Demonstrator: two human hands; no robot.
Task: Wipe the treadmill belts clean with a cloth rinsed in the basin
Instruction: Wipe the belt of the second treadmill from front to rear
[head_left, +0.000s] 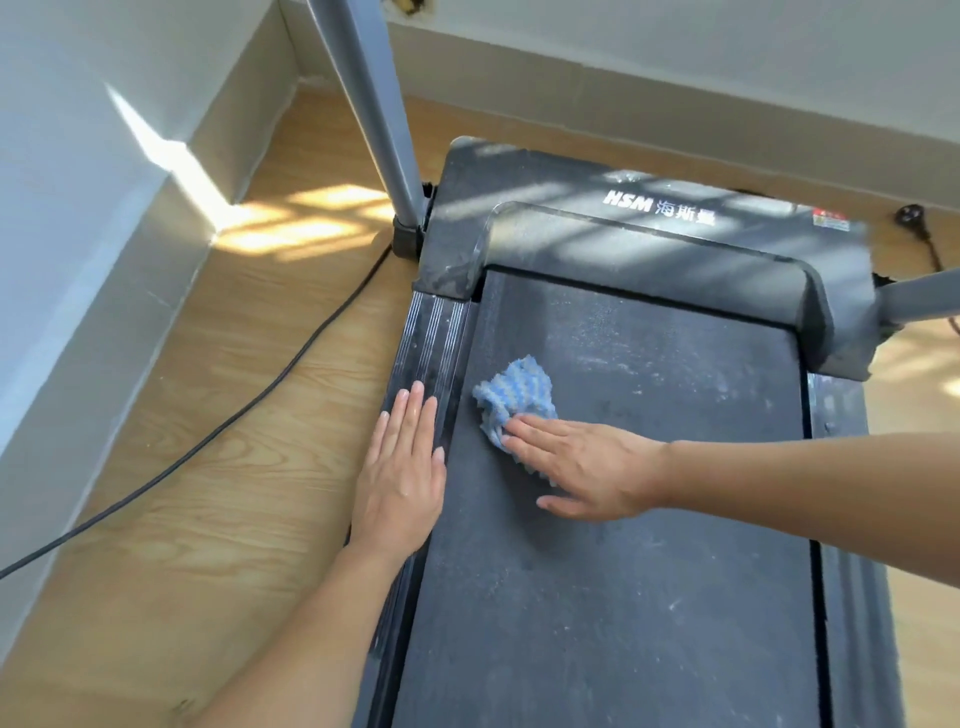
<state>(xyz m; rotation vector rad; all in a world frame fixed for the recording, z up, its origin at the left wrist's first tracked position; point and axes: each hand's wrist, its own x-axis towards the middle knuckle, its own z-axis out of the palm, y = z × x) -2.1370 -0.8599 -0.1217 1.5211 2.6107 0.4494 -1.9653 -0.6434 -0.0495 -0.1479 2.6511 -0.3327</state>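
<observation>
The cloth (511, 400) is pressed to the belt (649, 519) near its left edge under the flat right hand (587, 467), the empty left hand (402, 467) is laid flat on the rail (426, 332) beside, and seemingly dusty length is left ahead.

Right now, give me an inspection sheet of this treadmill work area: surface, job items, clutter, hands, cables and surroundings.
Surface: black treadmill belt, dusty, with pale streaks and specks.
Job's things: blue-and-white striped fluffy cloth lies on the belt near its front left; basin not in view.
Clutter: nothing seen.
Hands: left hand rests flat on the ribbed black side rail; right hand presses the cloth with straight fingers.
Cables: black power cable runs across the floor on the left; black plug lies on the floor at far right.
Surroundings: light wooden floor, white walls, grey metal uprights, dusty grey motor cover.
</observation>
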